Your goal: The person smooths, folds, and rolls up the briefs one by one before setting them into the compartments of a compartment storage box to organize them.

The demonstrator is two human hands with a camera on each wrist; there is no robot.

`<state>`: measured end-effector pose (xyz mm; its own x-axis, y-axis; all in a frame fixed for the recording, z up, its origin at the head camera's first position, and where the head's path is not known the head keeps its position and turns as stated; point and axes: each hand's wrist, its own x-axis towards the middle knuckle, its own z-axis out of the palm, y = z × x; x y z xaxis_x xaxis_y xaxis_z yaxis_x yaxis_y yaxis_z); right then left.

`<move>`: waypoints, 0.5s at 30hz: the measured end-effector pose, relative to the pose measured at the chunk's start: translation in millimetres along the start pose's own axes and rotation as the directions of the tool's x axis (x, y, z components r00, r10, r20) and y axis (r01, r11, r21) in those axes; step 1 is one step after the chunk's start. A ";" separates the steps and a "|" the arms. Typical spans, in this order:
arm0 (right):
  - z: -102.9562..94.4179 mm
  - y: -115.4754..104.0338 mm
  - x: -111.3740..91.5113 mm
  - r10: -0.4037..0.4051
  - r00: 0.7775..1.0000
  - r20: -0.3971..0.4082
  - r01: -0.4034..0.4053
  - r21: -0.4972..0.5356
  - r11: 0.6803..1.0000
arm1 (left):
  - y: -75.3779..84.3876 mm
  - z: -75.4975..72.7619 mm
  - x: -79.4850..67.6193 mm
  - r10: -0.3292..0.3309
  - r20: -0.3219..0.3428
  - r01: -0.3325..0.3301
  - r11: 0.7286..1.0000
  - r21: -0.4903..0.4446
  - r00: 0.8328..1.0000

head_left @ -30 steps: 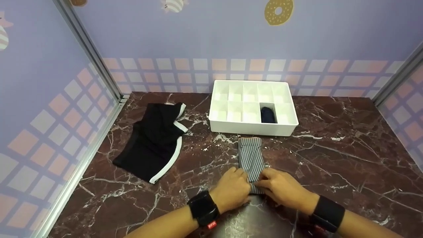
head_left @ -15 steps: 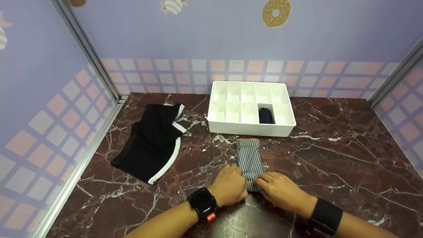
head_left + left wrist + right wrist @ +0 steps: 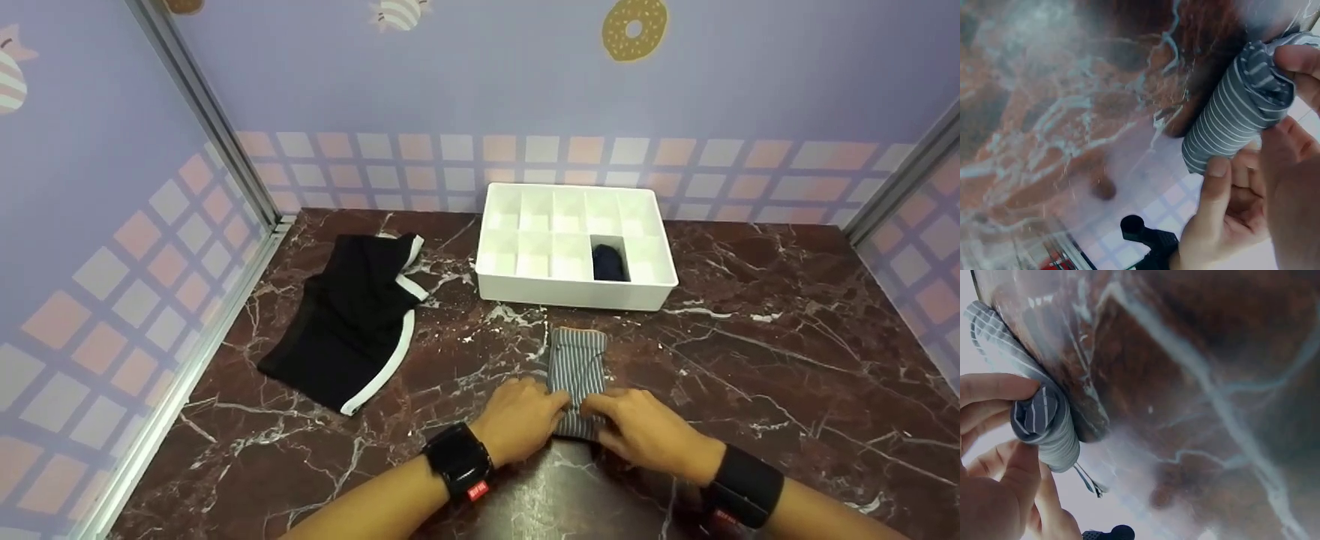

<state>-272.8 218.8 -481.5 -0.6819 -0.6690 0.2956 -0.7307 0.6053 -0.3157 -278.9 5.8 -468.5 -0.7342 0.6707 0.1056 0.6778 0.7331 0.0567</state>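
A folded grey cloth with white stripes lies lengthwise on the table, an orange edge at its far end. Its near end is rolled into a thick tube, whose spiral end shows in the left wrist view as a striped roll. My left hand pinches the left end of this roll between thumb and fingers. On the other side, my right hand grips the right end, with its fingers on top and the thumb below. Part of the roll is hidden by the hands in the head view.
Beyond the cloth stands a white divided box, with a dark blue rolled item in a front compartment. Black shorts with white trim lie flat on the left. Patterned walls border the marbled table.
The striped cloth's far edge has come nearer to me and slightly right, away from the box. Both hands stay at its near end, their fingers shifting on the roll.
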 end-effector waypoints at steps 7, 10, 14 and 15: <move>5.4 1.5 3.2 -0.048 0.991 -0.126 0.027 -0.165 0.986 | 0.2 6.3 11.0 0.054 -0.151 -0.026 0.983 0.184 0.987; 8.6 0.1 4.8 -0.163 0.976 -0.146 0.124 -0.244 0.962 | 0.7 7.1 12.1 0.099 -0.222 -0.049 0.974 0.222 0.970; 8.2 -4.6 5.8 -0.251 0.958 -0.138 0.198 -0.314 0.929 | 2.9 3.1 9.6 0.079 -0.274 -0.010 0.970 0.244 0.958; 7.4 -6.2 5.9 -0.251 0.959 -0.133 0.198 -0.320 0.926 | 3.6 1.6 8.4 0.079 -0.274 -0.005 0.965 0.261 0.958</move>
<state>-272.0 207.9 -484.5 -0.4745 -0.7363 0.4823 -0.8226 0.5660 0.0548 -282.7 14.3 -469.0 -0.6392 0.6700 0.3777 0.6480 0.7336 -0.2048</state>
